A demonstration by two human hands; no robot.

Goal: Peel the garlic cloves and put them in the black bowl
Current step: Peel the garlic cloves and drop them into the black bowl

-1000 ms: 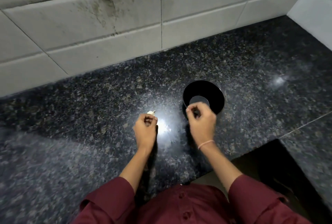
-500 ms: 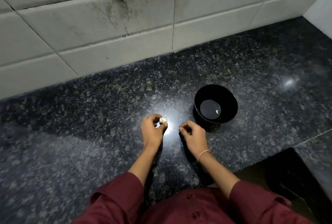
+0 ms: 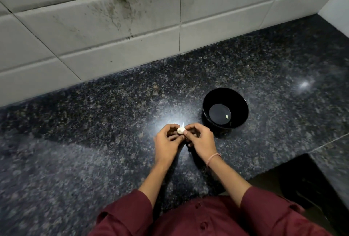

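Speckled dark granite countertop (image 3: 94,141) carries the black bowl (image 3: 225,110) toward its right edge, one peeled clove (image 3: 227,116) inside. Just beside it, nearer the front edge, the left hand (image 3: 167,142) and right hand (image 3: 201,139) meet, fingers curled, both pinching a small white garlic piece (image 3: 180,130) above the stone.

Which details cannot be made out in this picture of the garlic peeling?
Both in the head view.
First, the small white garlic piece: mostly covered by fingers of the left hand and right hand, so the remaining skin is unclear.
Second, the pale sliver in the round black bowl: too small to identify.
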